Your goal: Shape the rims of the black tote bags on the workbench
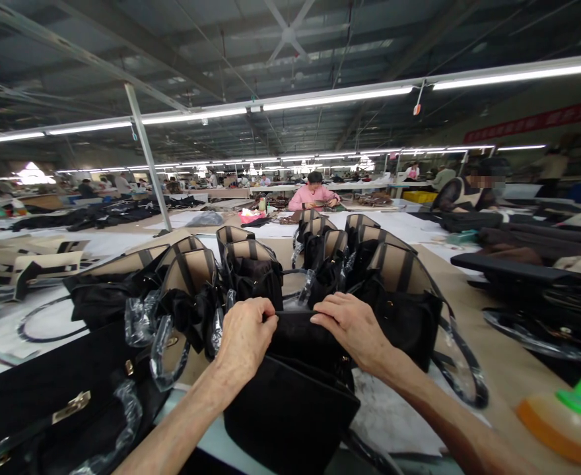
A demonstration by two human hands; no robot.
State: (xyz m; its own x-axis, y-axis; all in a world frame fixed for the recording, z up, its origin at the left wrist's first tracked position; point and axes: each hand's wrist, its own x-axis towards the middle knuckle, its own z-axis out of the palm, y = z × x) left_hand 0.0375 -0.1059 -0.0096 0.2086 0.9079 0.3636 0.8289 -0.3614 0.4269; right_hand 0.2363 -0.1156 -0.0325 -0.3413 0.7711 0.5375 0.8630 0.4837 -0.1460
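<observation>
A black handbag (290,409) stands in front of me at the near edge of the table. My left hand (248,333) pinches the left part of its upper edge between thumb and fingers. On the right part of the same edge, my right hand (352,326) has a like pinch. The black strip of edge runs taut between the two hands. Close by my left arm lies another black handbag (47,396) with a metal clasp and a plastic-wrapped handle. Beyond my hands stand several black bags (253,270) with beige linings, packed close together.
A glue bottle (562,415) with a green nozzle and amber liquid is at the lower right. Dark bag pieces (533,264) pile up at the right, beige panels (47,264) at the left. A person in pink (314,194) sits across the table; another person (469,191) is at right.
</observation>
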